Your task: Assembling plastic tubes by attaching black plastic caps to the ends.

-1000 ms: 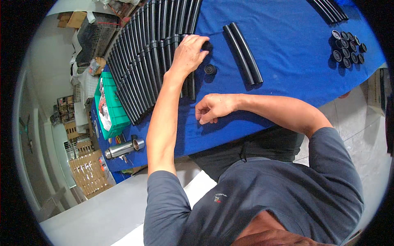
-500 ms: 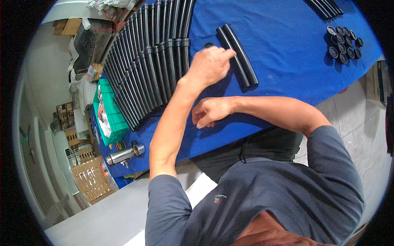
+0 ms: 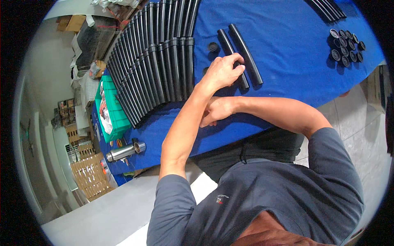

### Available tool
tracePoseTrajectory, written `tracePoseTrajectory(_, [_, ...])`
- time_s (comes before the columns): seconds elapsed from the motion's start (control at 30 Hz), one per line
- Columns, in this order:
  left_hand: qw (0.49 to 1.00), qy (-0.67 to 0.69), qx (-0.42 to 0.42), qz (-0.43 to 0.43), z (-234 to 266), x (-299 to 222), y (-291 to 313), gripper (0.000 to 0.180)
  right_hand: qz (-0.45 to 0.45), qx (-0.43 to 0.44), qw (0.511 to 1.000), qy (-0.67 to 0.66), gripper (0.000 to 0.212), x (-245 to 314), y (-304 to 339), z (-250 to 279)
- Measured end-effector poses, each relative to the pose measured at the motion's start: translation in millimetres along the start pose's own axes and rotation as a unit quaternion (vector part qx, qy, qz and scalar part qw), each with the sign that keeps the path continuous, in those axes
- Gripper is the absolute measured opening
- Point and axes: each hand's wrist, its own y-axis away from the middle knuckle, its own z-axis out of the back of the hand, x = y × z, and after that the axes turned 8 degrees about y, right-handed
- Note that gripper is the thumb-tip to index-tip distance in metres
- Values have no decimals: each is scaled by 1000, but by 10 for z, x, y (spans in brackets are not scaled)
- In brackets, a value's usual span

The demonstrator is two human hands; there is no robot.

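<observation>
My left hand (image 3: 225, 70) reaches over the left one of two loose black tubes on the blue cloth. Its fingers and thumb close around the middle of that black tube (image 3: 224, 41). The second black tube (image 3: 246, 53) lies just to the right, a small gap between them. A round black cap (image 3: 213, 47) sits left of the gripped tube, and another cap (image 3: 205, 71) is partly hidden by my left hand. My right hand (image 3: 218, 110) is nearer to me, its fingers curled and partly behind my left forearm; what they hold, if anything, is hidden.
Rows of capped black tubes (image 3: 158, 69) fan out at the left. A green crate (image 3: 119, 117) and a shiny metal cylinder (image 3: 125, 151) stand at the table's left edge. Several round black caps (image 3: 344, 43) cluster at the right; more tubes (image 3: 326, 8) lie at the far right.
My left hand has moved right and slightly nearer, onto the left tube, uncovering a cap. The two loose tubes are farther apart at their far ends. My right hand stays curled.
</observation>
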Motion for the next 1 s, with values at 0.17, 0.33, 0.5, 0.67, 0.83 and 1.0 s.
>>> tracePoseTrajectory(0.17, [992,23,-116,-47,85,-36,246,27,1,8,1000,10,18,95,-28,-57])
tracePoseTrajectory(0.33, [952,20,-291,-92,246,-325,858,25,23,-22,999,-19,19,-154,-36,-72])
tracePoseTrajectory(0.5, [918,165,-345,100,106,-68,1720,33,40,-32,997,-50,42,-151,10,-96])
tracePoseTrajectory(0.67, [876,238,-358,221,-134,236,2110,46,21,-24,999,-40,78,-5,34,-119])
tracePoseTrajectory(0.83, [869,241,-344,261,-225,273,2187,47,31,-10,999,2,69,30,67,-99])
tracePoseTrajectory(1.0, [871,253,-319,274,-221,284,2221,44,17,-7,1000,-1,63,80,62,-120])
